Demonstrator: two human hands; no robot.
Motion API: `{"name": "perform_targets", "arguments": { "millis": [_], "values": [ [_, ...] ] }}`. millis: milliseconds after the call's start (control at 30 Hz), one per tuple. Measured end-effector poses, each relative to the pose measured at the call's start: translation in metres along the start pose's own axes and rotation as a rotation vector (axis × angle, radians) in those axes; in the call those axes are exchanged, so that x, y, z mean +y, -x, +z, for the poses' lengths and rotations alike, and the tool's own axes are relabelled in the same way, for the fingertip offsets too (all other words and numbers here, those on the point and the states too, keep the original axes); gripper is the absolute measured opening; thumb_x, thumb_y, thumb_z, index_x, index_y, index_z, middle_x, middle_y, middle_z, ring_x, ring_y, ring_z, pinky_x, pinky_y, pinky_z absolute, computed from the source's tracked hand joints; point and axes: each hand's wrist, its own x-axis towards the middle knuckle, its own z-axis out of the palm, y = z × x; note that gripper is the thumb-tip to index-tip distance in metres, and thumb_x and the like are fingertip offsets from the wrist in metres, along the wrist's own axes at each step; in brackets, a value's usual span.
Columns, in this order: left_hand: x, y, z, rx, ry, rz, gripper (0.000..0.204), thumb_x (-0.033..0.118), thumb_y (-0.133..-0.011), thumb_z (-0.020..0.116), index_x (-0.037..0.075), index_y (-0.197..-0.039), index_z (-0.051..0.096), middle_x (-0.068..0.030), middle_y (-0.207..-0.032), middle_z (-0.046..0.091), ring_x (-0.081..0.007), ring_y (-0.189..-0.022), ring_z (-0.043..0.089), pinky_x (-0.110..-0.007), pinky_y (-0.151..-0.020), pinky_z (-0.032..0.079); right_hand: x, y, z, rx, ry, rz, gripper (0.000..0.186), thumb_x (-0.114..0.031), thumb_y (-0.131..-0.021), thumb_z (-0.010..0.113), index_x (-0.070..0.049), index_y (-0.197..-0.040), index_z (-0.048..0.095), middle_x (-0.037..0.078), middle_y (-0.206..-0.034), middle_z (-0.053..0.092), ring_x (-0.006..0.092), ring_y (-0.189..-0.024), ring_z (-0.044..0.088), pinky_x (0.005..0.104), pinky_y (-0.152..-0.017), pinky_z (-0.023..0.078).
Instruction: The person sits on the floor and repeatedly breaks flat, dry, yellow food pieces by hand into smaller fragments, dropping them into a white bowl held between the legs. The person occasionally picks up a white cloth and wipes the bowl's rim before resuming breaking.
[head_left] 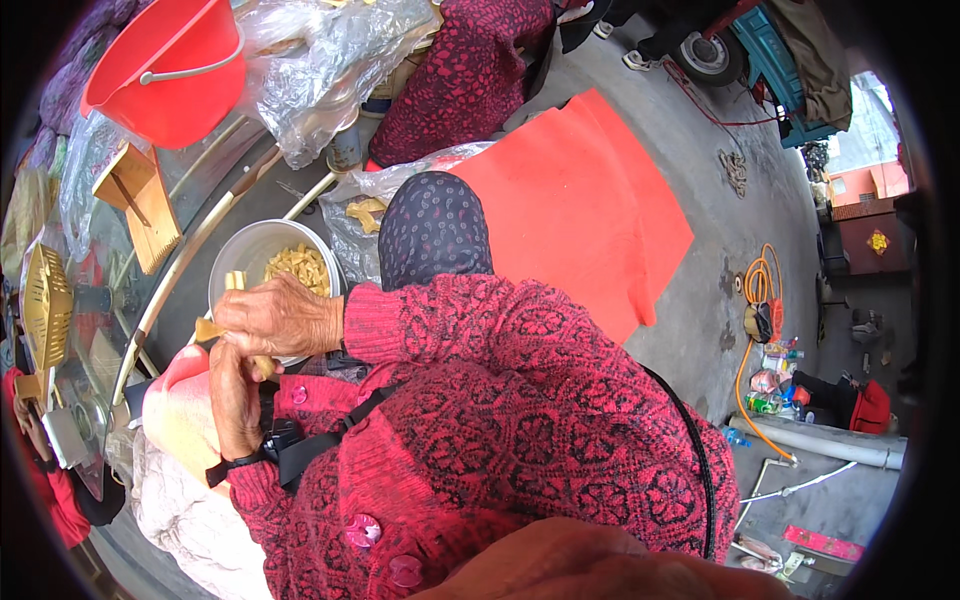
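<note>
My right hand (280, 312) is closed around a pale yellow stick-like piece (235, 280), whose end shows above the fingers. Just below, my left hand (236, 400) presses close to it, its fingers curled around a yellowish piece (264, 367). Whether these are ends of one piece, I cannot tell. A tan flared tip (208, 329) juts out left of my right knuckles. Behind the hands stands a white tub (232, 245) holding many short pale yellow cut pieces (298, 266). A dark device is strapped at my left wrist.
Up left are a red bucket (185, 85), crumpled clear plastic (320, 85) and a toothed wooden piece (150, 205). A yellow slotted scoop (48, 305) lies at the left. My patterned knee (435, 225) adjoins a red sheet (590, 200). An orange hose (765, 280) runs along the right.
</note>
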Motion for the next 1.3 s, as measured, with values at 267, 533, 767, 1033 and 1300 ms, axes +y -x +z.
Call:
{"name": "perform_targets", "arguments": {
  "millis": [267,533,767,1033,1300],
  "values": [
    [0.022,0.007,0.026,0.188,-0.728,0.679,0.007,0.001,-0.095,0.065,-0.001,-0.09,0.06,-0.0142,-0.103,0.062,-0.0235,-0.096,0.061,-0.031,-0.078,0.049,0.004,0.0,0.005,-0.049,-0.144,0.428,0.026,-0.029,-0.096,0.056,-0.003,-0.092,0.059,0.018,-0.075,0.063,0.0438,-0.071,0.065,0.0529,-0.061,0.05],
    [0.015,0.011,0.036,0.185,-0.883,0.764,0.007,-0.006,-0.092,0.063,-0.002,-0.093,0.057,-0.0156,-0.111,0.059,-0.0225,-0.1,0.06,-0.031,-0.083,0.05,0.021,-0.001,-0.006,-0.263,-0.313,0.201,0.047,-0.036,-0.101,0.047,0.002,-0.078,0.061,0.023,-0.074,0.061,0.0436,-0.073,0.062,0.0488,-0.066,0.047],
    [0.024,0.016,0.029,-0.007,-0.049,0.393,0.023,0.011,-0.101,0.067,0.007,-0.118,0.053,0.0011,-0.089,0.059,-0.0064,-0.081,0.05,-0.024,-0.075,0.042,-0.004,0.003,-0.016,-0.076,-0.504,0.349,0.042,-0.048,-0.1,0.059,-0.007,-0.105,0.055,0.019,-0.076,0.065,0.0434,-0.077,0.067,0.0499,-0.066,0.049],
    [0.03,0.032,0.036,-0.075,0.211,0.316,0.061,0.018,-0.094,0.074,0.002,-0.146,0.046,-0.0119,-0.13,0.062,-0.0218,-0.123,0.06,-0.035,-0.109,0.044,-0.002,0.001,-0.017,0.02,-0.527,0.139,0.025,-0.032,-0.107,0.054,-0.008,-0.105,0.057,0.016,-0.086,0.064,0.04,-0.081,0.068,0.044,-0.068,0.052],
    [0.025,0.02,0.051,0.134,-0.839,0.737,0.052,0.017,-0.101,0.064,0.004,-0.15,0.051,-0.0117,-0.129,0.059,-0.0218,-0.121,0.055,-0.033,-0.105,0.043,0.003,0.007,-0.015,0.025,-0.694,0.307,0.036,-0.037,-0.109,0.048,-0.003,-0.109,0.06,0.015,-0.091,0.068,0.0288,-0.084,0.07,0.0381,-0.073,0.053]
  ]
}}
